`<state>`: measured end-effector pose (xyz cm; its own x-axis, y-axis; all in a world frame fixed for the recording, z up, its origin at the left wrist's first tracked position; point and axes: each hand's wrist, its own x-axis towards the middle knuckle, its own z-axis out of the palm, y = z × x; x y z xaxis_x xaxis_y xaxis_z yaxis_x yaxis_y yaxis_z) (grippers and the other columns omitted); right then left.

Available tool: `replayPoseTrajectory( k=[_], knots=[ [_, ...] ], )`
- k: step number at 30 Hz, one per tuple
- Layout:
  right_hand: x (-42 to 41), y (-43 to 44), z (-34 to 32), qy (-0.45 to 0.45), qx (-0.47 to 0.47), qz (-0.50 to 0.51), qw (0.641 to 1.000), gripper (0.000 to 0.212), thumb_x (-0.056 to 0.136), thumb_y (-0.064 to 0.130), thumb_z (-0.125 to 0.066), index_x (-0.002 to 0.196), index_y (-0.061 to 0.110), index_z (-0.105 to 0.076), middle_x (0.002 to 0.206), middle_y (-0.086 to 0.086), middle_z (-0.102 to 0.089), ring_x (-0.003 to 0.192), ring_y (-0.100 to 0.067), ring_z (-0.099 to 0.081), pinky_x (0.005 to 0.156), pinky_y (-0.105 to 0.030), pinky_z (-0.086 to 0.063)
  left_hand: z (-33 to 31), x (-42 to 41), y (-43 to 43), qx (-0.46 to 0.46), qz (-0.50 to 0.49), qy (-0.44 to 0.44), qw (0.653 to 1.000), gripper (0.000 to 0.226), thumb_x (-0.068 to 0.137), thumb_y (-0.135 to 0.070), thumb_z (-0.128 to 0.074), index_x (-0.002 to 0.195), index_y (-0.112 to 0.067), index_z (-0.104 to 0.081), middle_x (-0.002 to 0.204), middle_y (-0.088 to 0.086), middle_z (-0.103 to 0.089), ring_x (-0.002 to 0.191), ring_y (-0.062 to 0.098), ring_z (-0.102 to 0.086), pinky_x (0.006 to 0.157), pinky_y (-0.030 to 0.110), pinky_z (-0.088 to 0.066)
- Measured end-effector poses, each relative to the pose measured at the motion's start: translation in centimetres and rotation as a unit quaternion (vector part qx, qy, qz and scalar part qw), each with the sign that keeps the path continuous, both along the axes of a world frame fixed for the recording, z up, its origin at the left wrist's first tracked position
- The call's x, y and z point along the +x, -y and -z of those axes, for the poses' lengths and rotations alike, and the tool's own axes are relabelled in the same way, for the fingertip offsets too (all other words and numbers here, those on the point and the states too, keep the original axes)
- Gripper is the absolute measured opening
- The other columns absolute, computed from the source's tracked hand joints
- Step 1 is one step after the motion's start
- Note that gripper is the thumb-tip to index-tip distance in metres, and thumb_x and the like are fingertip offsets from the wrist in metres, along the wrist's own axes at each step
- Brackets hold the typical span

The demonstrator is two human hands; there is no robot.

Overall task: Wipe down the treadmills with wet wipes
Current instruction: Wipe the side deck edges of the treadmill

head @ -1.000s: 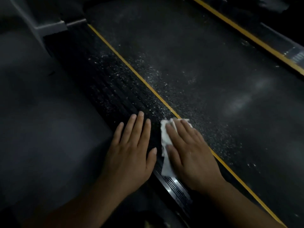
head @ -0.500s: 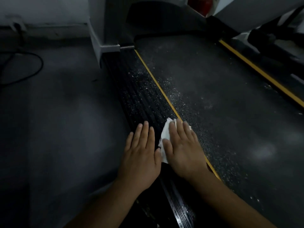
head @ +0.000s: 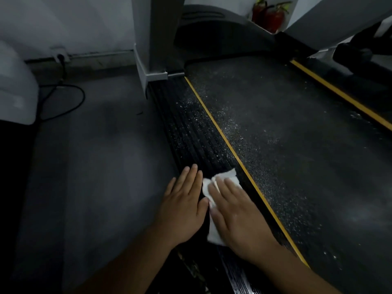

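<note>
Where the ribbed black side rail of the treadmill meets the grey floor, the left hand is laid palm down in the head view. Its grip is spread, fingers straight & close together, nothing held.

Just beside it, to the R, the right hand is pressed flat on a white wet wipe. Its grip is also spread, fingers straight, not curled round the wipe. The wipe is pinned betw. palm & rail, L of the yellow stripe. Part of it shows past the fingertips and part by the heel of the hand. The two thumbs are nearly touching.

White specks are scattered over the rail ahead of the hands & over the near edge of the belt. A 2nd yellow stripe is seen along the belt's far side.

A grey upright post is seen at the rail's far end. A black cable is looped on the floor at L. Blurred red objects are seen at the back; what they are can't be told.
</note>
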<state>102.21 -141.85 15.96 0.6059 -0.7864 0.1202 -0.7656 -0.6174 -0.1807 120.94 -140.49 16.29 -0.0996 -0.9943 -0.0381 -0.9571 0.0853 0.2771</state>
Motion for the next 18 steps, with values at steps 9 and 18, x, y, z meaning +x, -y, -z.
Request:
replayPoseTrajectory(
  k=[9, 18],
  knots=[
    [1.8, 2.0, -0.3, -0.004, 0.027, 0.082, 0.996, 0.066, 0.104, 0.050, -0.007, 0.161, 0.019, -0.016, 0.168, 0.000, -0.006, 0.155, -0.017, 0.004, 0.126, -0.035, -0.004, 3.2, -0.1, 0.1, -0.105, -0.006, -0.071, 0.992, 0.064, 0.101, -0.041, -0.028, 0.158, -0.011, -0.027, 0.168, 0.001, -0.016, 0.156, 0.014, -0.006, 0.120, 0.044, -0.024],
    [1.5, 4.8, -0.1, -0.003, 0.014, 0.132, 0.991, 0.065, 0.104, 0.051, -0.016, 0.158, 0.017, -0.029, 0.166, -0.007, -0.021, 0.155, -0.027, -0.014, 0.123, -0.046, -0.022, 3.2, 0.2, 0.0, -0.128, -0.007, -0.051, 0.990, 0.065, 0.097, -0.040, -0.035, 0.155, -0.011, -0.036, 0.167, 0.004, -0.025, 0.155, 0.019, -0.018, 0.118, 0.046, -0.033]
  ],
)
